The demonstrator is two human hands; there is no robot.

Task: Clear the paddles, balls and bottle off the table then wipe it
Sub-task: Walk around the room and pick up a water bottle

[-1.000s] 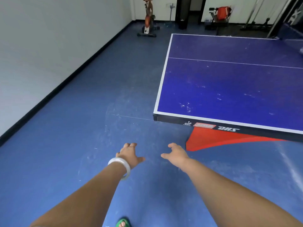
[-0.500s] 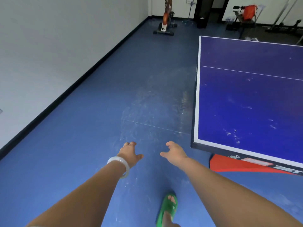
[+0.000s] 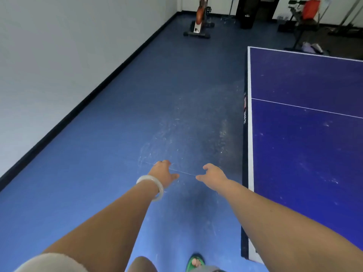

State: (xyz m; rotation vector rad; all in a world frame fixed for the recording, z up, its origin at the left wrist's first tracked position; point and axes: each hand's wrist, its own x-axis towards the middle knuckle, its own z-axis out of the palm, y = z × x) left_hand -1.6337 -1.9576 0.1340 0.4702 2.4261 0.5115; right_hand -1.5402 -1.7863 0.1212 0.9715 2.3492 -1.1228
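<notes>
The blue worktop (image 3: 306, 154) fills the 3 o'clock side of the view. Its white-banded end edge (image 3: 249, 114) runs from 12 to 6 o'clock, with a black side strip bearing a label. A thin white centre line (image 3: 306, 109) crosses the top from that edge toward 3 o'clock, so the worktop's long axis points from 9 to 3 o'clock. Pale specks and smears dot the surface.

Both grips hang over the floor (image 3: 157, 95), at 9 o'clock from the end edge. The right grip (image 3: 213, 176) is near the edge but apart from it, and its forearm crosses the worktop's near corner in the picture; whether it touches cannot be told. The left grip (image 3: 163, 173) is at 9 o'clock of the right, with a gap between their thumbs, which point at each other. Both are released, fingers loosely bent downward and holding nothing. A pale bracelet (image 3: 152, 186) circles the left wrist.

A green sandal (image 3: 194, 263) shows at 6 o'clock. The floor is scuffed beside the end edge. A white wall (image 3: 59, 55) with a black skirting runs toward 12 o'clock, where an exercise bike (image 3: 199, 22) stands.
</notes>
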